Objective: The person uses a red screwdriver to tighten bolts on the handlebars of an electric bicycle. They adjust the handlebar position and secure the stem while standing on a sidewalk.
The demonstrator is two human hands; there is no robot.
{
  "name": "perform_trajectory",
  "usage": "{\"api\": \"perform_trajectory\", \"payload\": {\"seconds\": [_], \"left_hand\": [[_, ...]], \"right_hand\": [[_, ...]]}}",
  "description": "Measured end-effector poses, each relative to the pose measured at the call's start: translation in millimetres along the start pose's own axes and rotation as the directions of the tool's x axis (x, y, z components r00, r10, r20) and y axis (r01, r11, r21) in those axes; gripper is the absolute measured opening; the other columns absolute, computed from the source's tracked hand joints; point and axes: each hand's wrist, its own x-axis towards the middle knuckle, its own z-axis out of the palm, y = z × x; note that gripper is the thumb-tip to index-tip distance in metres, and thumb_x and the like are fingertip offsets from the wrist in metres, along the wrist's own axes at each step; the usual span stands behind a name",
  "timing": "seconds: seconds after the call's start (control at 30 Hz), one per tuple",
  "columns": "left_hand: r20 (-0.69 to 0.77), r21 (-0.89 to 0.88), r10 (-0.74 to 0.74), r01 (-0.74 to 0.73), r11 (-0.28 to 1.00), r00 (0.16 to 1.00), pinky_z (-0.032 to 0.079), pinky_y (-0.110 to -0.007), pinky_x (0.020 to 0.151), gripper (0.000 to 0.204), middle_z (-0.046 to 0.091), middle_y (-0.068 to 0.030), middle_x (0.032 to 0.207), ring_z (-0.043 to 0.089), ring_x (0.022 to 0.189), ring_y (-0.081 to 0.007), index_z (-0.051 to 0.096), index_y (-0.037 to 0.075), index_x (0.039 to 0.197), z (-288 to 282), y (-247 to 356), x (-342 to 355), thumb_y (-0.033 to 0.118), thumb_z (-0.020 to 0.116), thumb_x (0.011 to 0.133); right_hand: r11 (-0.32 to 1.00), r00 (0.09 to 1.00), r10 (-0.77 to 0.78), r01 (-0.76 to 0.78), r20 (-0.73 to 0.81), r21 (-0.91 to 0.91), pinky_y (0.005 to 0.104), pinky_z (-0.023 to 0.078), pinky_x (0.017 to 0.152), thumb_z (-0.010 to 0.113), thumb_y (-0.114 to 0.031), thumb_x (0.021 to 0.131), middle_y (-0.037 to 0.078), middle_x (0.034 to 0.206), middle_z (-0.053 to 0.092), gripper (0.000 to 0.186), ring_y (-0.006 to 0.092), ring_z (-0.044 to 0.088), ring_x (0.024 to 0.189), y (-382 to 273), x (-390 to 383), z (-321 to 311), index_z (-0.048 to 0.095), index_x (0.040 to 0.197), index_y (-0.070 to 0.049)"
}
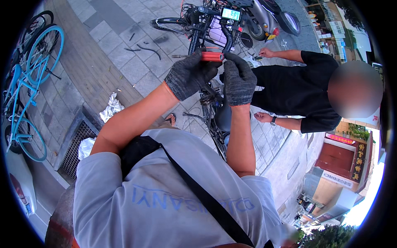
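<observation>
My left hand (191, 73), in a dark grey knitted glove, grips a red cylindrical object (211, 56), with a thin metal shaft pointing out to the left. My right hand (237, 82), gloved the same way, has its fingers closed at the object's right end. Just beyond both hands are the handlebars (227, 37) of a black bicycle, carrying a lit screen (230, 14) and tangled cables. The bicycle's black saddle (223, 115) shows below my right hand, partly hidden by my arm.
A person in black (289, 93) stands at my right. Light blue bicycles (27, 95) line the left. A scooter (266, 22) is at the top. Crumpled wrapping (111, 107), a grate (76, 149) and loose black strips (151, 50) lie on the pavement.
</observation>
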Motion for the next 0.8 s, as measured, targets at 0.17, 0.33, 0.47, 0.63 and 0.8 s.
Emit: {"api": "perform_trajectory", "payload": {"seconds": [0.17,0.33,0.47,0.63,0.8], "left_hand": [[-0.017,0.549,0.133,-0.102,0.829,0.991,0.057,-0.037,0.094,0.039,0.066,-0.0123,0.122,0.067,0.110,-0.0219,0.056,0.005,0.133,32,18,-3,0.020,0.067,0.099],[0.271,0.946,0.137,-0.238,-0.219,0.953,0.054,-0.030,0.088,0.045,0.065,-0.0092,0.114,0.064,0.100,-0.0166,0.051,0.005,0.140,71,57,-11,0.013,0.066,0.098],[0.094,0.954,0.224,-0.152,0.258,0.970,0.059,-0.041,0.090,0.044,0.064,-0.0108,0.116,0.065,0.104,-0.0208,0.047,0.006,0.144,78,66,-2,0.012,0.059,0.102],[-0.067,0.742,0.418,-0.235,0.628,0.906,0.059,-0.058,0.089,0.037,0.066,-0.0177,0.118,0.066,0.111,-0.0359,0.048,0.004,0.138,56,70,11,0.016,0.057,0.104],[-0.137,0.433,0.221,-0.143,0.890,0.966,0.051,-0.057,0.104,0.038,0.066,-0.0199,0.122,0.062,0.119,-0.0385,0.055,0.001,0.130,13,83,13,0.026,0.061,0.101]], "right_hand": [[0.639,0.852,0.485,-0.498,0.195,0.586,0.0296,0.047,0.057,0.060,-0.025,0.101,0.003,0.084,0.068,0.023,0.0126,0.059,0.065,22,7,11,0.070,0.112,-0.008],[0.185,0.703,0.501,-0.657,0.505,0.731,0.0338,0.045,0.054,0.055,-0.039,0.103,0.004,0.084,0.065,0.030,0.0171,0.057,0.062,36,-6,38,0.063,0.111,-0.011],[0.128,0.712,0.402,-0.666,0.576,0.735,0.0304,0.041,0.048,0.054,-0.036,0.105,0.003,0.081,0.064,0.032,0.0142,0.054,0.058,30,-10,48,0.063,0.115,-0.007],[0.192,0.742,0.337,-0.656,0.579,0.730,0.0253,0.035,0.044,0.053,-0.030,0.105,0.000,0.079,0.063,0.030,0.0100,0.049,0.054,20,3,46,0.065,0.116,-0.005],[0.233,0.745,0.365,-0.653,0.558,0.720,0.0300,0.051,0.055,0.054,-0.021,0.104,0.006,0.093,0.071,0.028,0.0157,0.065,0.071,24,6,42,0.064,0.123,-0.004]]}}
